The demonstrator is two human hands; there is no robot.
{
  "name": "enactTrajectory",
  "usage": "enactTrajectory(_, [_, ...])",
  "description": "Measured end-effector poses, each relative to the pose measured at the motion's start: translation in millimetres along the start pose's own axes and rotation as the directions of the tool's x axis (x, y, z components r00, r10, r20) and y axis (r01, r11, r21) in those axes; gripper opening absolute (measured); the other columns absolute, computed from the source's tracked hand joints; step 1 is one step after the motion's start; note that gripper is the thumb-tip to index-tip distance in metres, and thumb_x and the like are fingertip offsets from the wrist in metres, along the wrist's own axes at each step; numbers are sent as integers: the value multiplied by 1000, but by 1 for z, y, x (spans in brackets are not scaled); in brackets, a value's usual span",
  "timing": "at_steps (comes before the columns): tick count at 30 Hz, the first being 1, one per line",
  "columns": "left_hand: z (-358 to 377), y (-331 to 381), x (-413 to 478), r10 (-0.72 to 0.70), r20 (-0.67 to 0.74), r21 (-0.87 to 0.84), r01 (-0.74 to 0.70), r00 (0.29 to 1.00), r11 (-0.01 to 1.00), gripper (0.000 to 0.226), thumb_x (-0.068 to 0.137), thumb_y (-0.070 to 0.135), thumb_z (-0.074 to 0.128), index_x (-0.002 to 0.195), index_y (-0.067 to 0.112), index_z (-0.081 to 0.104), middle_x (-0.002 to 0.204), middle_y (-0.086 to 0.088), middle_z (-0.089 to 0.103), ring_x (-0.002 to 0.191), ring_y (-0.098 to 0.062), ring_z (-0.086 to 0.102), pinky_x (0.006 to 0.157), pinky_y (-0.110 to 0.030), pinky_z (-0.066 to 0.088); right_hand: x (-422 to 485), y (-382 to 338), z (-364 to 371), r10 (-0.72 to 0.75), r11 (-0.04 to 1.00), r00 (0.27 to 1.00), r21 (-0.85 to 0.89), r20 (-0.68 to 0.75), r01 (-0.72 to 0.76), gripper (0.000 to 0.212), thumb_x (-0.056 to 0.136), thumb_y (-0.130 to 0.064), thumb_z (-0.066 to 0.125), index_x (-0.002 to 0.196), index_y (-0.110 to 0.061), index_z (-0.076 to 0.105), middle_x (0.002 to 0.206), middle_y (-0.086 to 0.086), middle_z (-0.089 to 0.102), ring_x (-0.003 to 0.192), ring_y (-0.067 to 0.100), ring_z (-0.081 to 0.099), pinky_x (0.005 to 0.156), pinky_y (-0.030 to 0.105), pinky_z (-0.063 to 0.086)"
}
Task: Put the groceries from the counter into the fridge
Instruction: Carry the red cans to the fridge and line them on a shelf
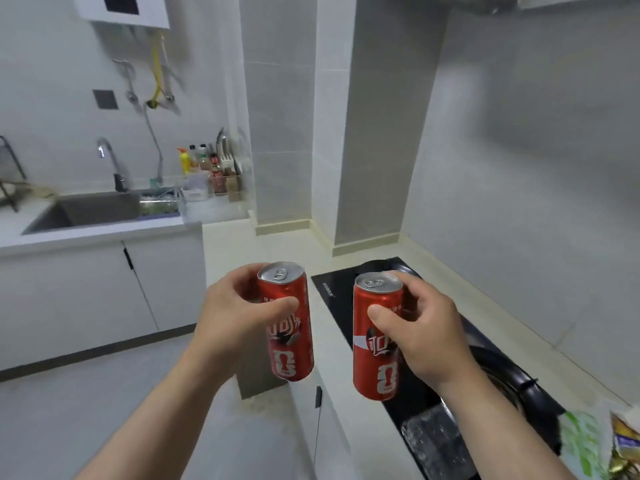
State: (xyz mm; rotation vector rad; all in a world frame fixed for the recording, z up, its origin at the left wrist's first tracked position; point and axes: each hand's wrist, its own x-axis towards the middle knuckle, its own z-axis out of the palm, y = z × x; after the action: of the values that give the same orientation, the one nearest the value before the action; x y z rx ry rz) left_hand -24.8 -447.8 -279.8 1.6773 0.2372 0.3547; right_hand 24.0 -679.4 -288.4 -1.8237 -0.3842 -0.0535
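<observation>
Two red cans (pixel 294 344) (pixel 372 362) near white counter (pixel 277 244), black hob (pixel 334 299).

My single head camera looked forward and down, close over the left hand (pixel 235 317) and right hand (pixel 426 327); hob (pixel 346 299) near right, sink (pixel 90 209) far left.

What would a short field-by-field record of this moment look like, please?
left hand: fingers curled round a red can, roughly upright
right hand: fingers curled round a second red can, upright, above the black hob
cans: apart, both held in the air
counter: packets at the near right
background: sink with tap, bottles beside it
fridge: not in view
</observation>
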Motion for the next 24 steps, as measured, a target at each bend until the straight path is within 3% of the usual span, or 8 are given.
enactTrajectory(4, [-26,3,-30,5,-113,1,-5,994,1000,44,69,7,84,99,32,63,89,13,73,89,-12,69,70,-24,52,3,-7,20,-53,997,993,68,107,46,37,80,-22,77,113,-33,64,101,-13,72,95,5,68,81,33,59])
enactTrajectory(8, [-55,7,-63,15,-271,22,-9,962,1000,43,73,5,80,99,33,60,97,6,70,94,-14,66,74,-28,52,3,-19,52,-134,986,964,130,228,106,34,80,-24,79,108,-37,65,100,-13,72,96,9,68,82,37,59])
enactTrajectory(12, [-88,10,-96,20,-421,46,-1,907,999,42,74,5,79,100,31,60,99,4,69,95,-17,66,73,-28,52,-3,-38,93,-190,973,926,187,326,134,41,81,-26,78,120,-28,63,106,-9,70,100,12,66,86,41,58])
enactTrajectory(18, [-143,13,-144,39,-585,69,2,810,998,37,74,5,79,100,28,66,92,4,74,91,-16,69,71,-27,53,-19,-71,156,-321,941,821,257,473,220,35,82,-27,76,105,-45,56,102,-25,63,93,-1,64,66,12,49])
enactTrajectory(21, [-173,14,-164,43,-643,63,-3,765,998,42,72,6,81,108,22,67,95,3,74,93,-18,70,74,-31,55,-27,-90,188,-371,922,769,304,521,239,38,82,-23,76,102,-47,55,96,-27,64,92,-13,61,60,5,49])
enactTrajectory(24, [-207,13,-187,50,-687,50,-21,725,999,52,60,20,87,108,22,67,97,2,74,94,-19,70,74,-33,55,-40,-107,223,-410,904,730,353,547,243,39,82,-21,77,104,-45,57,93,-26,67,94,-7,63,64,7,51])
